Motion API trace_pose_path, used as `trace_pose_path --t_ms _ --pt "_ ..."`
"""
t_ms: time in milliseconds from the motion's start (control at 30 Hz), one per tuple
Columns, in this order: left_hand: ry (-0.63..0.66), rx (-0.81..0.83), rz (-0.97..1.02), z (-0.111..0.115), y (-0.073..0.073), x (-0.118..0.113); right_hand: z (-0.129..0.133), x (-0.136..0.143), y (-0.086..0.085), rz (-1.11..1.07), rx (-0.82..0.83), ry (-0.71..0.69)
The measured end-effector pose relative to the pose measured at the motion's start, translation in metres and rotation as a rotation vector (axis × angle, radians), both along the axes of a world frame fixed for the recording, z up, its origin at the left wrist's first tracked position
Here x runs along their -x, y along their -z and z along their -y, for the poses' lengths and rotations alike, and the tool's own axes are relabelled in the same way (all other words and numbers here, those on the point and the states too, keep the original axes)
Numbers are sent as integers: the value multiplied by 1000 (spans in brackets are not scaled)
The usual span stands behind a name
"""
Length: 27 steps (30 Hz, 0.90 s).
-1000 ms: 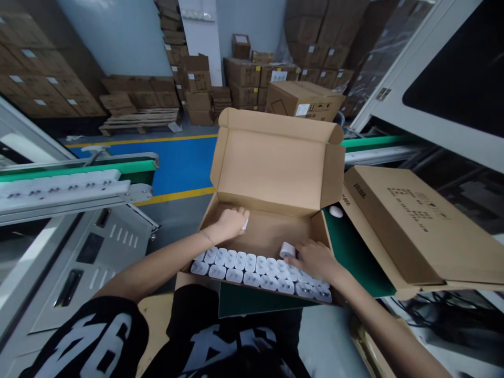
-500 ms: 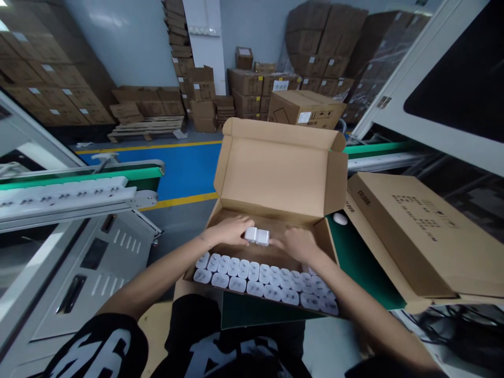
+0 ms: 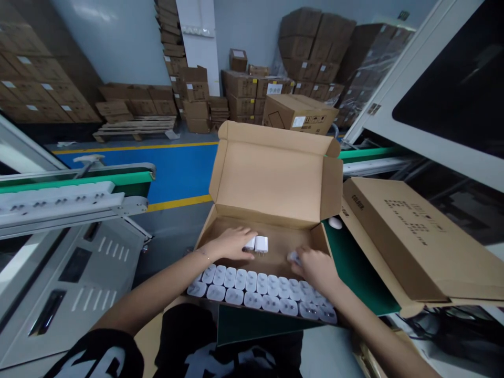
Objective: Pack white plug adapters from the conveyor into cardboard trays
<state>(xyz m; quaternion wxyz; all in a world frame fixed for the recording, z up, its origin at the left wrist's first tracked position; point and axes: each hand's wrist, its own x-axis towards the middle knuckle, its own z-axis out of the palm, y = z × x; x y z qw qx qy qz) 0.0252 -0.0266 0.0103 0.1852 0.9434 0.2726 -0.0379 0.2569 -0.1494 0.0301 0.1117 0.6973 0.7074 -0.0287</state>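
Inside the open cardboard box (image 3: 271,212), white plug-in chargers (image 3: 234,295) stand packed in two rows along the near side, prongs up. My left hand (image 3: 232,244) is closed round a white charger (image 3: 250,243), mostly covered by its fingers. Against that one sits a second charger (image 3: 261,244), prongs toward me, in the middle of the box floor. On the right side, my right hand (image 3: 317,266) grips another charger (image 3: 293,256) between thumb and fingers, just above the far row. The fingers hide part of it.
A lidded carton (image 3: 429,236) lies to the right, with a small white rounded object (image 3: 335,223) beside it on the green surface (image 3: 350,262). At left, a conveyor (image 3: 129,178) carries a white tray (image 3: 59,202). Stacked cartons (image 3: 240,89) stand behind.
My right hand has moved right and toward me, away from the pair of chargers, and now shows a charger in its fingers. My left hand covers more of its charger. The view has shifted slightly.
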Motion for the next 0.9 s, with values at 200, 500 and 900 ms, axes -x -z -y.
trace_pose_path --t_ms 200,500,900 --pt "-1 -20 28 1 2 4 -20 13 10 -141 -18 -211" --pt "-19 -28 21 -2 1 7 26 -37 -19 95 122 -10" --pt "1 -50 39 -4 5 10 -28 -13 1 115 -123 -215"
